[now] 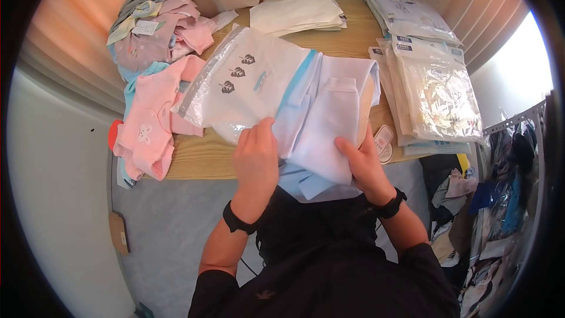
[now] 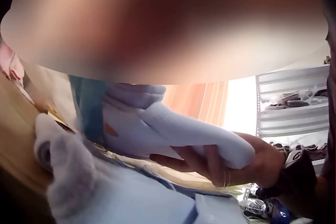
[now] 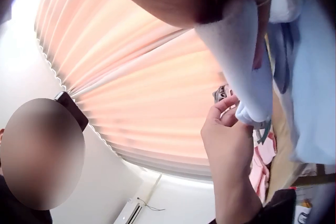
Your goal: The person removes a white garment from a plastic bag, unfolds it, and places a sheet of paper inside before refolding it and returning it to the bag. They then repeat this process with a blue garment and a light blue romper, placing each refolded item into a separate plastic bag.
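A clear zip bag (image 1: 253, 76) printed with dark leaves lies slanted over the table, its blue-edged mouth toward the right. A folded pale lavender garment (image 1: 329, 123) sits at that mouth, one end overlapping the bag's edge. My left hand (image 1: 257, 156) pinches the bag's edge at its near corner; its fingers (image 3: 226, 109) curl there in the right wrist view. With thumb on top and fingers beneath, my right hand (image 1: 369, 168) grips the garment's right side, as the left wrist view also shows. Light blue cloth (image 1: 309, 184) hangs below the garment at the table edge.
Loose clothes (image 1: 159, 29) heap at the back left, with a pink rabbit-print garment (image 1: 150, 121) in front. White bags (image 1: 300, 12) lie at the back. Bagged garments (image 1: 438, 88) stack at the right, near oval tags (image 1: 384, 138). A rack with clothes (image 1: 506, 200) stands right.
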Available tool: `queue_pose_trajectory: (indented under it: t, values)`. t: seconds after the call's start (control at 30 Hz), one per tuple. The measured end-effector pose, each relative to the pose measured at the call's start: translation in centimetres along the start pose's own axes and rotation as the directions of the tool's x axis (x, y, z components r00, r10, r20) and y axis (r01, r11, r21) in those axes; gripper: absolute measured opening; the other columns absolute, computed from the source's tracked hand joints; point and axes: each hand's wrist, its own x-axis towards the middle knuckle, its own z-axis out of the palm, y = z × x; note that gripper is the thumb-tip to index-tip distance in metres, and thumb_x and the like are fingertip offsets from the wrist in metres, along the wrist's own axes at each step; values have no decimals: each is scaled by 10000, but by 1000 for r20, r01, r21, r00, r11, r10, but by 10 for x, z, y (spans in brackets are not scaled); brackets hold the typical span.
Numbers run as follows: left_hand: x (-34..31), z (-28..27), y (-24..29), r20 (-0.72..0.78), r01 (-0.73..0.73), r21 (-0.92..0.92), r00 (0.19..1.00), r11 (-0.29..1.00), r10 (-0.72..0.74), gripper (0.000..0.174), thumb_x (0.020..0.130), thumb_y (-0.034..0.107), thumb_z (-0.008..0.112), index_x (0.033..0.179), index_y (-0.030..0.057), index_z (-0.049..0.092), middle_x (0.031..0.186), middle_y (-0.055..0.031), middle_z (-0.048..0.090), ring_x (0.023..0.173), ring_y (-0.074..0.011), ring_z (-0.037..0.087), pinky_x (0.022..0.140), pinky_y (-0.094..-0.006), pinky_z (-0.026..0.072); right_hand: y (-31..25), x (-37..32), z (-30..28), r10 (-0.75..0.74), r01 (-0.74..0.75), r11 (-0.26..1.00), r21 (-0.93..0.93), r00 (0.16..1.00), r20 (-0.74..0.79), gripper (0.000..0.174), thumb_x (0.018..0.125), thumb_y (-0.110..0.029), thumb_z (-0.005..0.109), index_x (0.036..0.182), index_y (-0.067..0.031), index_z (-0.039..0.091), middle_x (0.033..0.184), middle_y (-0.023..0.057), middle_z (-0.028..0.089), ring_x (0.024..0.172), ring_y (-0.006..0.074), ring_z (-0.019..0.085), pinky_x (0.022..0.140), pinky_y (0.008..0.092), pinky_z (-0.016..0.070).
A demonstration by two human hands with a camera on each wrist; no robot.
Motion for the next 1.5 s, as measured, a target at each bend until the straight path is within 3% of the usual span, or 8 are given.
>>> queue_pose_trajectory:
  t: [0.63, 0.8, 0.87, 1.03, 1.13, 1.23, 1.33, 1.5]
  values:
    - [14, 12, 7, 113, -33, -32, 993, 999, 36, 241, 845, -25, 609, 1069, 63, 602, 838, -136, 666, 806, -325, 652, 677, -428, 514, 41, 27, 34, -242, 236, 970, -57, 960, -139, 615, 935, 26, 524, 1482, -14, 246, 1288, 120, 521, 1166, 187, 534, 997, 319, 449]
    - [33, 25, -20, 171, 15, -123, 985, 992, 6, 287, 836, 16, 603, 1120, 45, 571, 852, -163, 669, 840, -374, 661, 718, -470, 522, 45, 35, 30, -188, 184, 980, -70, 981, -53, 585, 945, -2, 557, 1467, -13, 294, 1276, 110, 544, 1153, 179, 554, 982, 319, 466]
    - [53, 30, -35, 259, -40, -8, 965, 999, 41, 341, 807, 58, 629, 1140, 32, 558, 880, -184, 679, 863, -402, 662, 747, -487, 527, 45, 37, 25, -73, 74, 997, -31, 997, 14, 581, 950, -32, 589, 1462, -14, 313, 1266, 107, 562, 1144, 177, 567, 971, 323, 479]
    - [129, 44, -51, 698, -158, 147, 716, 976, 10, 447, 745, 155, 693, 1151, 11, 574, 945, -233, 692, 909, -429, 669, 794, -485, 543, 2, 62, 20, 319, -348, 881, 320, 937, 141, 563, 937, -83, 664, 1423, 4, 393, 1257, 119, 602, 1106, 187, 611, 916, 336, 526]
    - [167, 50, -40, 803, -311, 142, 591, 940, 74, 411, 744, 201, 699, 1092, -6, 626, 950, -253, 693, 912, -421, 680, 808, -470, 554, 22, 80, 19, 171, -149, 967, 206, 981, -91, 540, 928, -91, 681, 1388, 28, 425, 1276, 133, 598, 1098, 202, 624, 888, 334, 540]
    - [188, 81, -37, 802, -404, 199, 590, 893, 88, 315, 772, 185, 670, 1014, -15, 647, 952, -248, 694, 907, -422, 679, 805, -479, 551, 32, 88, 18, 55, -53, 987, 154, 998, -13, 537, 935, -127, 692, 1367, 38, 420, 1265, 140, 595, 1081, 207, 623, 901, 333, 531]
    - [199, 110, -42, 618, -310, 192, 775, 931, 131, 221, 813, 145, 618, 957, -19, 656, 950, -248, 694, 896, -424, 676, 800, -490, 546, 39, 96, 8, 124, -112, 988, -103, 985, 120, 549, 941, -147, 692, 1361, 35, 388, 1264, 145, 580, 1090, 206, 612, 910, 332, 523]
    - [196, 120, -46, 459, -273, 90, 865, 958, 203, 195, 848, 118, 572, 964, -23, 642, 903, -252, 692, 858, -426, 673, 773, -510, 535, 27, 102, 17, 121, -105, 975, 195, 990, -72, 518, 936, -140, 688, 1331, 47, 410, 1244, 158, 592, 1083, 204, 614, 914, 331, 516]
